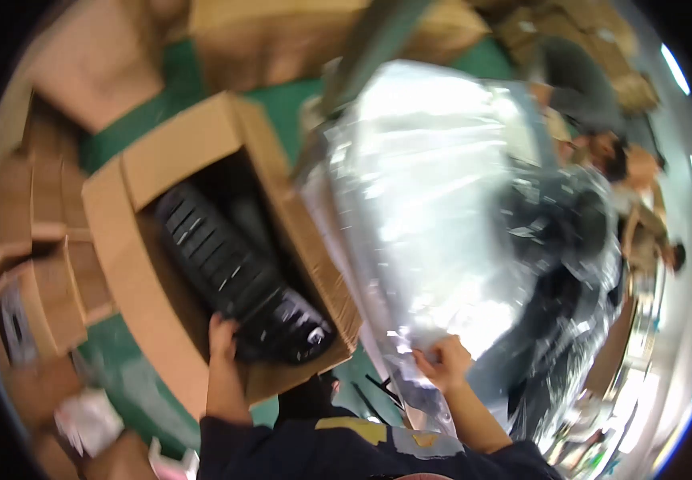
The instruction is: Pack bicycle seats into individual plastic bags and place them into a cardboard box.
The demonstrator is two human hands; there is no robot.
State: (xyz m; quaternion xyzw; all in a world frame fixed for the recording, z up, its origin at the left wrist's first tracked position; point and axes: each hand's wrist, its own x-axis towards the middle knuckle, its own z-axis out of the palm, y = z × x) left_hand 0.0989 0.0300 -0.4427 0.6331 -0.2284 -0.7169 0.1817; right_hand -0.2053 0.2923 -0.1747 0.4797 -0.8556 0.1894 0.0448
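Fingers of the left hand (222,336) grip the black ribbed part (238,276) inside the open cardboard box (162,152), steadying it, while the right hand (442,360) pinches the clear plastic wrap (434,184) aside.

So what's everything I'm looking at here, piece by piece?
open cardboard box: one, brown, centre left on the floor
ribbed black part: one, black, lying inside the open box
clear plastic bag: one large, shiny, centre right, wrapped over a dark item that is hard to make out
other cardboard boxes: several, brown, along the left edge and top
floor: green, showing between the boxes
other people: at least two, far right, blurred
left hand: one, on the ribbed black part
right hand: one, gripping the plastic bag's lower edge
sleeves: dark blue, bottom edge
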